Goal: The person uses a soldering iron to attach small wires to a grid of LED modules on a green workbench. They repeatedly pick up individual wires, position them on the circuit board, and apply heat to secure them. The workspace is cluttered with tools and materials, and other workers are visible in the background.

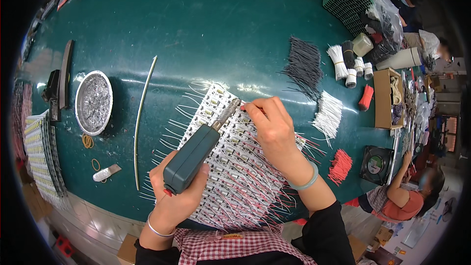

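My left hand [177, 205] is closed around the dark green body of a soldering gun [192, 158]. Its metal tip reaches the upper part of a white circuit board panel [223, 194]. Beside that tip, my right hand [275, 126] pinches a short red wire [243, 108] at the panel's upper right edge; the fingers cover most of the wire. Rows of small components fill the panel. White wires stick out along its left side, and red and white ones cover its lower and right parts.
Right of the panel lie black wires [303, 64], white wires [327, 115] and red wires [340, 167]. To the left are a rod [144, 122], a white bowl of metallic scraps [78, 100] and stacked panels [44, 159]. A co-worker [405, 201] sits at the right.
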